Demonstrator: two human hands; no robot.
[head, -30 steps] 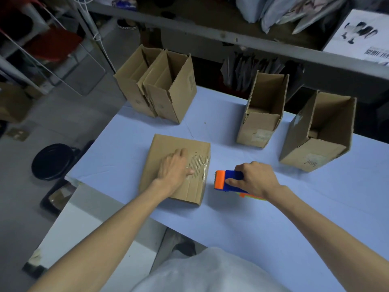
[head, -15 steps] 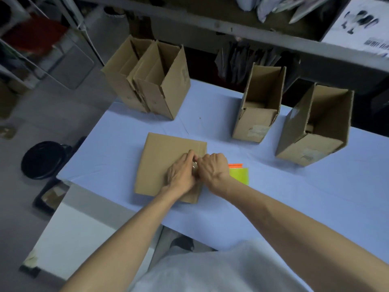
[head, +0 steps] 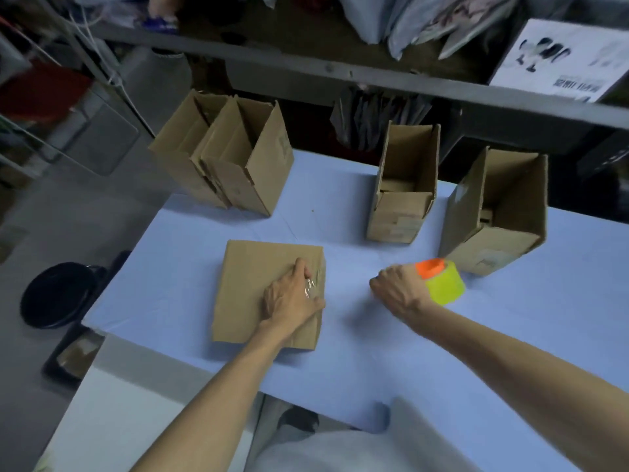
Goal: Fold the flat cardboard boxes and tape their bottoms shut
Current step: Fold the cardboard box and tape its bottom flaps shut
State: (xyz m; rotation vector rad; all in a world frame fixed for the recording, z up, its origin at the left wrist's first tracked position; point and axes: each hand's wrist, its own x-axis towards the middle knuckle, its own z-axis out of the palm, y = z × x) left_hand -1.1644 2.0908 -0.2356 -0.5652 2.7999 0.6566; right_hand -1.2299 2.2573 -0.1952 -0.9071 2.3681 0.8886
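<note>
On the blue bench (head: 374, 352), the left hand (head: 289, 298) presses flat, fingers spread, on the upturned box (head: 252, 284). Just right, the right hand (head: 400, 291) has its fingers wrapped around the tape dispenser (head: 442, 282). Four open boxes (head: 493, 212) stand farther back.

My single head camera looked steeply down and forward, close over the table (head: 340, 369), boxes beyond my fingers (head: 299, 267).
</note>
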